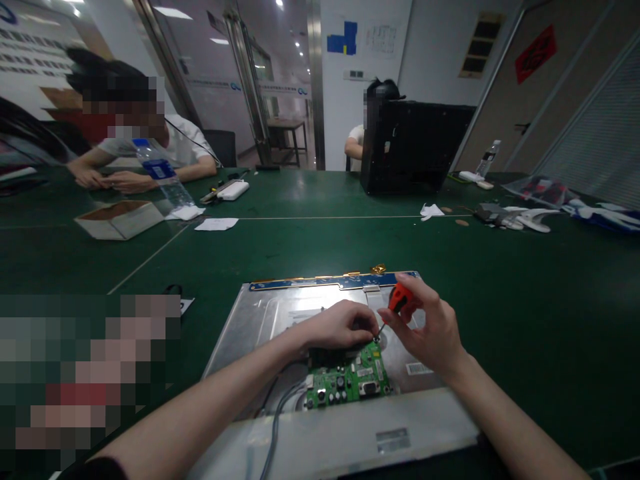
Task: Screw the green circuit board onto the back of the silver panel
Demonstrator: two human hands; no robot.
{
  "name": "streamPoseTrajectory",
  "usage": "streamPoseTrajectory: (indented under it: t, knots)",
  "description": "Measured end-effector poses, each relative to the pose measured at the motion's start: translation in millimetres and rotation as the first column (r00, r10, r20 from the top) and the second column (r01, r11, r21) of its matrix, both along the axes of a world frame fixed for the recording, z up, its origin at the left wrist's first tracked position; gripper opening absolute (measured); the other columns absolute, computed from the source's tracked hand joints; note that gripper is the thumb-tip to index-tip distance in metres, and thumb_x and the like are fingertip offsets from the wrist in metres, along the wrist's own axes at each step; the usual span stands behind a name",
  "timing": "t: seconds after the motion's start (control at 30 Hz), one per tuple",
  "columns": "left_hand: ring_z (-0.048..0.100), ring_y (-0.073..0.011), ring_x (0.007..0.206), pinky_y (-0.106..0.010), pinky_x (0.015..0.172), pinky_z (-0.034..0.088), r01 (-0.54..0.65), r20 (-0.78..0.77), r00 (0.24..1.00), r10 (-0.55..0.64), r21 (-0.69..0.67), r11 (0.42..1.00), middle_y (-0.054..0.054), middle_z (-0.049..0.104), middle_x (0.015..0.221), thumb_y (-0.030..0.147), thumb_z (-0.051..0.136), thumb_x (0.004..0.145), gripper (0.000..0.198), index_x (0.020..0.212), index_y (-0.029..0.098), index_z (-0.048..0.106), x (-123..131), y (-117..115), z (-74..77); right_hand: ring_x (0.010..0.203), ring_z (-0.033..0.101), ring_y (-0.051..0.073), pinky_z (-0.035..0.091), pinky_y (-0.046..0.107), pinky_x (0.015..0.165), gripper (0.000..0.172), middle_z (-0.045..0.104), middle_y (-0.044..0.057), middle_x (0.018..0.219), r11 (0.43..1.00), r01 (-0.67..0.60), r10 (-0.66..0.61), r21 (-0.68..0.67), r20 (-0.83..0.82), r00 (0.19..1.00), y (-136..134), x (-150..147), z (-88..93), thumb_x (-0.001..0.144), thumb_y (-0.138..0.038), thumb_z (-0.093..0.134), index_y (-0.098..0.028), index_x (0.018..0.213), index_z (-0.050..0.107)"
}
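My right hand grips a small screwdriver by its red and black handle. The shaft slants down to the upper right corner of a green circuit board. Beside the tip, my left hand has its fingers curled together over the board's far edge; whatever is between them is hidden. Under the board lies a flat silver metal panel, with a narrow blue circuit strip along its far edge. Grey cables run from the board's left side toward me, over a pale band across the panel's near edge.
The green table carries an open cardboard box, a water bottle and white paper at left. A large black monitor-like case stands opposite. Grey and white items lie at right. Two people sit across the table.
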State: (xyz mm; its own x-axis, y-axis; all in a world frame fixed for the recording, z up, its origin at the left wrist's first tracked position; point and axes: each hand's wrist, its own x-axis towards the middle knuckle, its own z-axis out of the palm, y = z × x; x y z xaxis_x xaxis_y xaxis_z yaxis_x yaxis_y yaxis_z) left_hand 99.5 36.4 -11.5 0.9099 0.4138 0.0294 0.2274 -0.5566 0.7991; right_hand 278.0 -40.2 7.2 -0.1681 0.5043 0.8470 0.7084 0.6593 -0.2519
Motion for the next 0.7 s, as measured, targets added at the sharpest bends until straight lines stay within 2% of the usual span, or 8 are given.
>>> streamPoseTrajectory:
  t: [0.37, 0.7]
  knots:
    - [0.061, -0.0169, 0.078, -0.025, 0.072, 0.046, -0.009, -0.026, 1.000, 0.009, 0.009, 1.000, -0.002, 0.068, 0.086, 0.007, 0.061, 0.080, 0.015, 0.092, 0.013, 0.067, 0.1, 0.0, -1.4, 0.054, 0.058, 0.011, 0.051, 0.023, 0.047, 0.058, 0.062, 0.001, 0.084, 0.993, -0.044, 0.038, -0.107, -0.054, 0.998, -4.3, -2.6, 3.8, 0.085, -0.017, 0.054, -0.022, 0.139, 0.033]
    - [0.061, -0.0172, 0.080, -0.025, 0.075, 0.046, 0.010, -0.015, 1.000, -0.010, -0.008, 1.000, -0.003, 0.069, 0.089, 0.007, 0.060, 0.080, 0.016, 0.092, 0.014, 0.067, 0.2, 1.2, -2.2, 0.049, 0.049, 0.009, 0.046, 0.023, 0.045, 0.060, 0.058, -0.004, 0.079, 0.999, -0.015, 0.015, -0.033, -0.019, 1.000, -0.4, -1.9, 2.0, 0.083, -0.013, 0.059, -0.026, 0.136, 0.035]
